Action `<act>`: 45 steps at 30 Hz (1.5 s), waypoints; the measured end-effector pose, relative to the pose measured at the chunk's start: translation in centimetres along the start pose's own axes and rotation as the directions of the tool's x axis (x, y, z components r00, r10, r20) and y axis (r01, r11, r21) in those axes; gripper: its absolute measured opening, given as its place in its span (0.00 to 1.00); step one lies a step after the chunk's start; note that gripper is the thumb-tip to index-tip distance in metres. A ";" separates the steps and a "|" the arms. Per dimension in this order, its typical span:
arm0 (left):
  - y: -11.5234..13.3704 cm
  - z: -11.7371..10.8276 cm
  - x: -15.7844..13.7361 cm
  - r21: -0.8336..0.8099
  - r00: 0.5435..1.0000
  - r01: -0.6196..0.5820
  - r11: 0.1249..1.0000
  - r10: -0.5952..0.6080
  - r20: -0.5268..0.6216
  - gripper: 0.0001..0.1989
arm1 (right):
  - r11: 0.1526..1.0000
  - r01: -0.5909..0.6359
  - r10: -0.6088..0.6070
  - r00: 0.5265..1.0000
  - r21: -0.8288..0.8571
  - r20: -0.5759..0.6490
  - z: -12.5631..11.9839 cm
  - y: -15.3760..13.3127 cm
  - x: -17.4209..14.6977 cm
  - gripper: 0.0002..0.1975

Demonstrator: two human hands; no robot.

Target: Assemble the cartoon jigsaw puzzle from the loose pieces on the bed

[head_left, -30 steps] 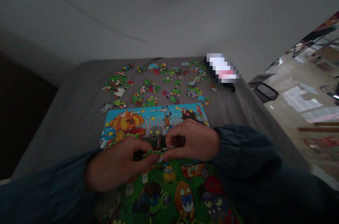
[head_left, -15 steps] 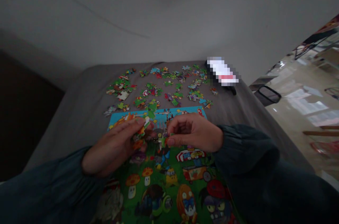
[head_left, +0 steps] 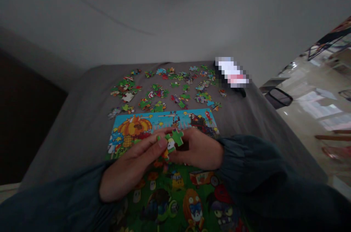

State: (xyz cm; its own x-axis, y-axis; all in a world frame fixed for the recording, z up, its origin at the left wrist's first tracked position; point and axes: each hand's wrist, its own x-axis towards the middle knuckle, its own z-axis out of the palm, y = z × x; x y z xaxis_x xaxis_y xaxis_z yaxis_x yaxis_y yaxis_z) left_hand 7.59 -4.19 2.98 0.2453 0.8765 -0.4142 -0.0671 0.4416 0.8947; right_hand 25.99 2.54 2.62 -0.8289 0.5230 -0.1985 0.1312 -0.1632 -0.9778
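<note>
My left hand (head_left: 137,162) grips several green, white and orange jigsaw puzzle pieces (head_left: 171,145), with its thumb lying on top of them. Fingers curled, my right hand (head_left: 199,148) meets the same pieces from the other side; a green piece (head_left: 177,137) shows at its fingertips, and I cannot tell whether it is joined to the others. Both hands are above a colourful cartoon picture sheet (head_left: 161,118) with a pumpkin house, mushrooms and characters. The hands and sleeves cover the sheet's middle and parts of its sides.
Loose puzzle pieces (head_left: 155,91) lie in scattered groups beyond the sheet on a grey cloth surface (head_left: 79,115). A phone with a blurred screen (head_left: 232,73) rests at the back right on a dark stand. A pale wall (head_left: 175,12) rises behind.
My hands have come together over the sheet. The pieces in my left hand have moved right and now show between both hands, and the pumpkin house is uncovered.
</note>
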 end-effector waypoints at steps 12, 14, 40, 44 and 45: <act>3.1 -2.9 0.5 0.277 0.991 -0.030 0.960 0.065 -0.119 0.22 | 0.989 -0.056 0.071 0.992 0.139 -0.104 -1.5 -0.8 -0.1 0.13; 3.8 -4.2 0.8 0.299 0.986 -0.070 0.952 0.111 -0.123 0.20 | 0.980 -0.048 0.078 0.986 0.195 -0.146 -2.1 -0.9 0.0 0.15; 3.1 -3.9 1.2 0.313 0.984 -0.066 0.948 0.114 -0.138 0.19 | 0.986 -0.105 0.132 0.967 0.133 -0.218 -1.0 -0.8 0.0 0.20; 3.3 -3.9 1.2 0.279 0.967 -0.099 0.955 0.158 -0.200 0.17 | 0.990 -0.087 0.108 0.975 0.112 -0.195 -1.0 -0.7 0.1 0.20; 3.3 -3.9 1.2 0.281 0.961 -0.110 0.953 0.174 -0.214 0.16 | 0.991 -0.085 0.103 0.977 0.101 -0.187 -1.0 -0.7 0.1 0.21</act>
State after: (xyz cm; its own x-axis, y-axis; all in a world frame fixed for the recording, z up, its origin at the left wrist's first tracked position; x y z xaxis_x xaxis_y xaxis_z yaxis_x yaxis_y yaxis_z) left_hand 3.85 -0.96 4.80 0.0172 0.9603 -0.2785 0.1812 0.2709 0.9454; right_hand 26.38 3.57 3.21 -0.6947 0.6505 -0.3071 0.1459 -0.2906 -0.9457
